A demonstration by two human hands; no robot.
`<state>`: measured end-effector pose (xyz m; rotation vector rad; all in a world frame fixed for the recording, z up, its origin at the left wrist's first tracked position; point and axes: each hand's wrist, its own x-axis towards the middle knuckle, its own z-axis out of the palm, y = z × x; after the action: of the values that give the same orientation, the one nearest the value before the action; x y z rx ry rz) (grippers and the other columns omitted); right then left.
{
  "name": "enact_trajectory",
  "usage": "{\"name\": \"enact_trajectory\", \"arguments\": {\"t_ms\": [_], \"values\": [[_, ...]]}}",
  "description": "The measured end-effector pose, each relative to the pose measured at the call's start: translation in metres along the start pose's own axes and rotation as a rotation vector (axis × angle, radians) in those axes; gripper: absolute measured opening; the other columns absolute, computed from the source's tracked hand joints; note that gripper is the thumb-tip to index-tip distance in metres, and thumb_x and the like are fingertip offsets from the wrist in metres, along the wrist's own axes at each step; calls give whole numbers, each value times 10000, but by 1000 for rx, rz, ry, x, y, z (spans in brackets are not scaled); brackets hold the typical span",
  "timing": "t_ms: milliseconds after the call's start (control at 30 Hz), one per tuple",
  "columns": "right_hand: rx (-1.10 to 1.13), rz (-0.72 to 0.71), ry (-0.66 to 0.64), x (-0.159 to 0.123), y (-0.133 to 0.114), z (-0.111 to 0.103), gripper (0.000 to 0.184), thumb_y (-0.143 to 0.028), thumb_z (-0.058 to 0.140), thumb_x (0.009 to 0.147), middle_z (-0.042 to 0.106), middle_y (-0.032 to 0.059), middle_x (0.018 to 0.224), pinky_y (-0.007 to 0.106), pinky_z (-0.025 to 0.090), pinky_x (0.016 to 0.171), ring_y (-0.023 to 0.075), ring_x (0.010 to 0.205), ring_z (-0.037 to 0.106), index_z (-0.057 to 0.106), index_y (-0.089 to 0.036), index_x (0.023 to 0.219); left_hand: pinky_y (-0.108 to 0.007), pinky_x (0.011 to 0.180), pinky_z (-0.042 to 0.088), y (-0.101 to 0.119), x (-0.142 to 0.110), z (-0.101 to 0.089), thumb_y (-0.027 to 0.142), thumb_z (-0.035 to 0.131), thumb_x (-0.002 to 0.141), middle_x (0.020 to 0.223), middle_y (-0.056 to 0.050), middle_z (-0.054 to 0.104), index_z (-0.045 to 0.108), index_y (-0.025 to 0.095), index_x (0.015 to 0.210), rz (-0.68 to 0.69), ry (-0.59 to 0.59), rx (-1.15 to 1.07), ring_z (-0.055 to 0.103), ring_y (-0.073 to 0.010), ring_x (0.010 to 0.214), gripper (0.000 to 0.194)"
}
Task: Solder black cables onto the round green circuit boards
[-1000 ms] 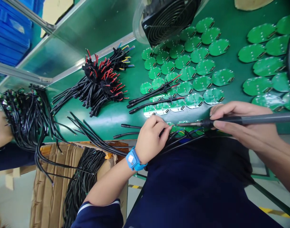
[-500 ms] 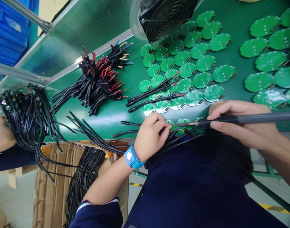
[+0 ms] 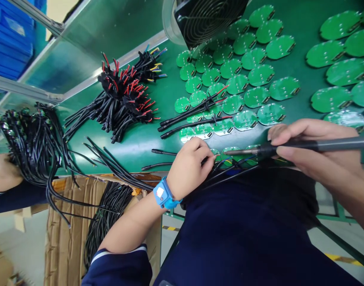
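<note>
Desk (image 3: pixel 165 95) work: pinching a thin red wire (image 3: pixel 218 154) in the left hand's (image 3: pixel 191 169) closed fingers by green boards (image 3: pixel 231 154), gripping a soldering iron (image 3: pixel 307 145) in the right hand's (image 3: pixel 321 162); below, showing black cables (image 3: pixel 106 216) in a cardboard box (image 3: pixel 58 234).

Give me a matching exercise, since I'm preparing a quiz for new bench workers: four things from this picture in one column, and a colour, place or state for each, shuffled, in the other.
Things
1. Soldering iron
2. Wristband
3. Fan
4. Circuit boards

Descriptions
A. Green, laid out in rows on the bench
B. Black, with a round grille, at the top of the view
C. Held in the right hand
D. Blue, worn at the wrist of the left hand

Right pairs: 1-C, 2-D, 3-B, 4-A
</note>
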<state>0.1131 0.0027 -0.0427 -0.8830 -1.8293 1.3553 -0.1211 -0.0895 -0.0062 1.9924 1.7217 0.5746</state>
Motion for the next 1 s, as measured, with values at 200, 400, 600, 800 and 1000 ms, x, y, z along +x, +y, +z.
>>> {"name": "enact_trajectory", "arguments": {"t_ms": [200,400,600,800,1000], "values": [[-33,5,-28,-1,1,1,113,-280,673,717,595,9,741,382,452,751,178,698,565,621,-219,796,-303,736,456,1,2,-2,160,525,840,826,-47,516,587,159,770,1,-30,32,505,-155,793,93],[40,-32,13,2,0,2,108,-255,665,717,604,18,764,340,463,665,184,710,586,603,-220,797,-316,720,441,2,6,-7,182,513,851,791,-46,514,593,156,761,36,-104,153,494,-160,761,123],[-157,-86,-95,7,-7,4,109,-328,616,752,601,-16,701,251,420,529,123,599,565,593,-225,776,-313,733,450,2,4,-4,183,570,823,780,-40,527,588,158,763,-48,-35,81,511,-163,782,68],[-138,-47,-125,6,-5,2,124,-335,632,739,610,-7,723,274,424,561,139,629,575,608,-226,792,-315,728,448,4,3,-1,178,553,830,783,-39,523,559,161,752,-31,-19,76,508,-161,777,81],[86,59,111,4,1,4,200,-410,684,688,589,6,697,346,466,640,182,674,585,602,-229,716,-315,725,446,3,4,-1,187,546,836,783,-36,513,563,169,758,-37,-36,91,504,-162,775,81]]}}
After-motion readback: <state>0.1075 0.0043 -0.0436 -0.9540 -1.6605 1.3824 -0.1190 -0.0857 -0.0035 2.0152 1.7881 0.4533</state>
